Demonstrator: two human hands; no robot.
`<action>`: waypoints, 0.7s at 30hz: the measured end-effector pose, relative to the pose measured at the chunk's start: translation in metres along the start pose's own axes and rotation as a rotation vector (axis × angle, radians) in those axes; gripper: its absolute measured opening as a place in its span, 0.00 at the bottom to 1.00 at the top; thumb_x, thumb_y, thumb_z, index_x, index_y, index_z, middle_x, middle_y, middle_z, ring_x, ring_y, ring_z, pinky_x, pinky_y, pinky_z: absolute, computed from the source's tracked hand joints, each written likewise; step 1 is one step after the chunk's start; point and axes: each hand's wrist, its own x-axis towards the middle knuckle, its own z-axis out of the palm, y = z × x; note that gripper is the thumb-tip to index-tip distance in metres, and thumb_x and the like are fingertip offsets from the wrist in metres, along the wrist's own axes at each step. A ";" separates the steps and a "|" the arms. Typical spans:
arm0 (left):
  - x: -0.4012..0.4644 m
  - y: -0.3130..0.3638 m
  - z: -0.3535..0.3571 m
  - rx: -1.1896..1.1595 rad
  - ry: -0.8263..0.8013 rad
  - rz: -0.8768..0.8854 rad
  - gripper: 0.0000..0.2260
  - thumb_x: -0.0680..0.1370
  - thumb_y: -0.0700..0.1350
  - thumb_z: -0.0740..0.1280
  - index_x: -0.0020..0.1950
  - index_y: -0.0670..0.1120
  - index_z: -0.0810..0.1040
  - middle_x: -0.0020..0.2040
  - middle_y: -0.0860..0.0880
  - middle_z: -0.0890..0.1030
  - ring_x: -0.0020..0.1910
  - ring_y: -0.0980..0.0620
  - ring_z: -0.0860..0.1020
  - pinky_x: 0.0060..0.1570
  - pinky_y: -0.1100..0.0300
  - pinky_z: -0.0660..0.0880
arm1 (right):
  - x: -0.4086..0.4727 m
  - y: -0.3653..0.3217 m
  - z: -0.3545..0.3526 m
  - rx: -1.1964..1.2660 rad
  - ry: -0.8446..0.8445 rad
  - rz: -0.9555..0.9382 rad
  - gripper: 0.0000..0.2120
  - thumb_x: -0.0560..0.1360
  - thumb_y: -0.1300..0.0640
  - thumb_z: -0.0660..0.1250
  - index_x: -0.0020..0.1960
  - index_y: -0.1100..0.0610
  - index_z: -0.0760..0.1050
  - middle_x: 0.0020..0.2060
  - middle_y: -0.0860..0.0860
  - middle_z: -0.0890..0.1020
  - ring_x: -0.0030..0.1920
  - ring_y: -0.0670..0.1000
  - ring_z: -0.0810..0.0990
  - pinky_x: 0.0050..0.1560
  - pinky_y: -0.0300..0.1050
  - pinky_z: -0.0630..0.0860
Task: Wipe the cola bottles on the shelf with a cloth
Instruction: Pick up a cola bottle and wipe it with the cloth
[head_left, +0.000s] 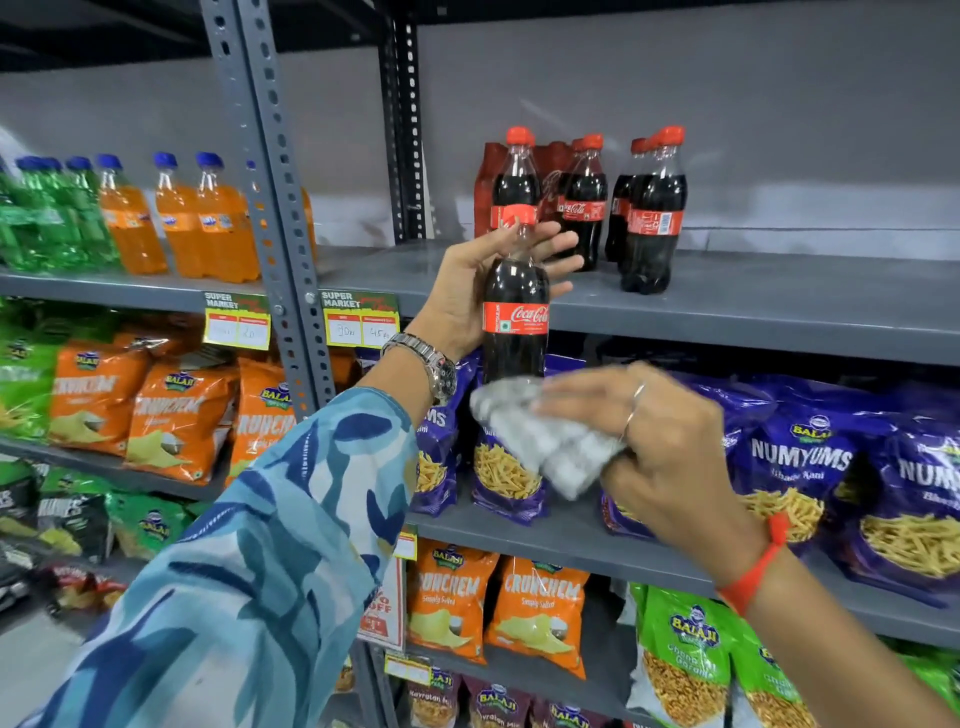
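Observation:
My left hand (470, 291) grips a cola bottle (515, 312) with a red cap and red label, held upright in front of the grey shelf (753, 306). My right hand (660, 447) holds a bunched grey-white cloth (545, 431) against the bottle's bottom end; the cloth is blurred. Several more cola bottles (652, 218) stand on the shelf behind, some beside a red shrink-wrapped pack (485, 187).
A perforated grey upright post (270, 171) splits the shelving. Orange and green soda bottles (176, 218) fill the left bay. Orange, purple and green snack bags (800, 467) crowd the shelves below. Price tags (358, 322) hang on the shelf edge.

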 end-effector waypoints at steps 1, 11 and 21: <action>0.000 -0.001 0.002 0.005 -0.015 -0.014 0.15 0.71 0.48 0.61 0.46 0.40 0.82 0.46 0.44 0.85 0.46 0.45 0.83 0.49 0.51 0.79 | 0.009 0.001 -0.002 -0.040 0.061 0.018 0.17 0.71 0.66 0.65 0.54 0.52 0.83 0.54 0.47 0.83 0.44 0.54 0.80 0.39 0.48 0.76; 0.000 -0.003 0.004 0.079 0.068 0.020 0.12 0.77 0.44 0.58 0.50 0.40 0.78 0.44 0.46 0.85 0.42 0.49 0.83 0.48 0.55 0.79 | -0.017 -0.009 0.003 -0.296 -0.183 -0.118 0.21 0.65 0.63 0.58 0.51 0.50 0.83 0.52 0.49 0.84 0.36 0.53 0.74 0.31 0.40 0.71; 0.002 -0.006 0.012 0.113 0.078 -0.017 0.11 0.77 0.41 0.57 0.48 0.41 0.78 0.42 0.47 0.85 0.41 0.51 0.83 0.46 0.58 0.79 | -0.009 -0.007 0.024 -0.458 -0.302 -0.138 0.18 0.62 0.64 0.69 0.49 0.50 0.83 0.55 0.52 0.82 0.46 0.55 0.73 0.36 0.45 0.73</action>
